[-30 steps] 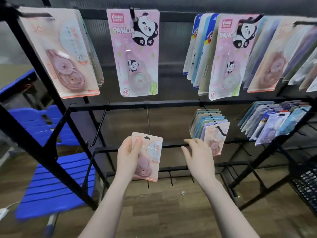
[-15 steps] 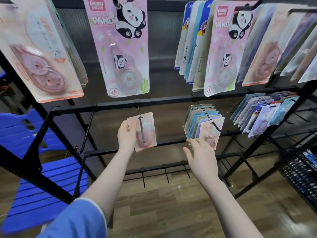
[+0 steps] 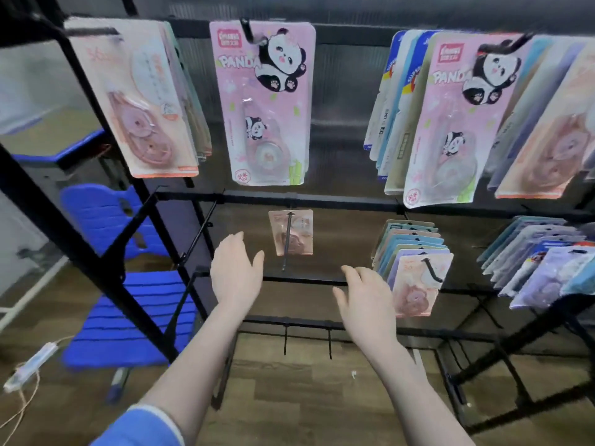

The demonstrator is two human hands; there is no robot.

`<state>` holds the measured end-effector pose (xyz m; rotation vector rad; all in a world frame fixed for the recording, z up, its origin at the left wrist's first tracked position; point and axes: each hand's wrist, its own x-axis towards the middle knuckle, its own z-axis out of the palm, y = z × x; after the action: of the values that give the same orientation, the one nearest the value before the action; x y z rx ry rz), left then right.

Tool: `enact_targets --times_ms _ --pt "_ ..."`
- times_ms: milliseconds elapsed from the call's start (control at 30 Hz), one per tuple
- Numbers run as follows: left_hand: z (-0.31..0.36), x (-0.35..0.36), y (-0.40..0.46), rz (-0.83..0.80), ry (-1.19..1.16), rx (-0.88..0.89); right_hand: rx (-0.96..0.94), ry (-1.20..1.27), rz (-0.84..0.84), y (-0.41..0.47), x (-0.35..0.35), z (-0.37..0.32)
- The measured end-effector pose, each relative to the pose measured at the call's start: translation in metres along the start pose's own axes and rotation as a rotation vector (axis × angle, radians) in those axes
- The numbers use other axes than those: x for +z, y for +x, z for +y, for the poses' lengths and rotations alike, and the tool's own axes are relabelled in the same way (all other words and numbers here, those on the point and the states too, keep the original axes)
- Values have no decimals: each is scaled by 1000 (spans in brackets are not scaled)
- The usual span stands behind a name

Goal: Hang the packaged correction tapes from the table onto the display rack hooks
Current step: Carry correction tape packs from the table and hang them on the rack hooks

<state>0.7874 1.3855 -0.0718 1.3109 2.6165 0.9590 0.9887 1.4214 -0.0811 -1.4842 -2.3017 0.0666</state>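
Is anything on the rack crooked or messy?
Nothing looks damaged or fallen. The small pink correction tape pack hangs alone at the back of its hook, slightly tilted, while neighbouring hooks hold whole stacks. Both hands, left and right, are open and off it.

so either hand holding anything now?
Nothing. Left hand and right hand are both open; the small peach carded correction tape hangs alone on its black hook.

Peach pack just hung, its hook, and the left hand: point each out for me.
Peach pack (image 3: 297, 235): head view, right half of the card, beside the hook.
Hook (image 3: 286, 249): head view, middle of the black prong.
Left hand (image 3: 236, 273): head view, back of the hand.
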Motion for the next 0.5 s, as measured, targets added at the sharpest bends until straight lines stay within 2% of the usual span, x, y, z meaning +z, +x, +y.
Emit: enact_targets --times_ms 67,233,333,500 --pt "-20 -11 -34 -5 162 -13 -53 -12 -38 -3 7 -11" --pt "-77 -55 -119 33 364 -248 -256 50 -162 -22 29 -69" --pt "-119 -103 -165 43 440 -413 -446 109 -195 -45 36 -133" --pt "-193 -207 -240 180 529 -786 -765 224 -222 -113 37 -271"
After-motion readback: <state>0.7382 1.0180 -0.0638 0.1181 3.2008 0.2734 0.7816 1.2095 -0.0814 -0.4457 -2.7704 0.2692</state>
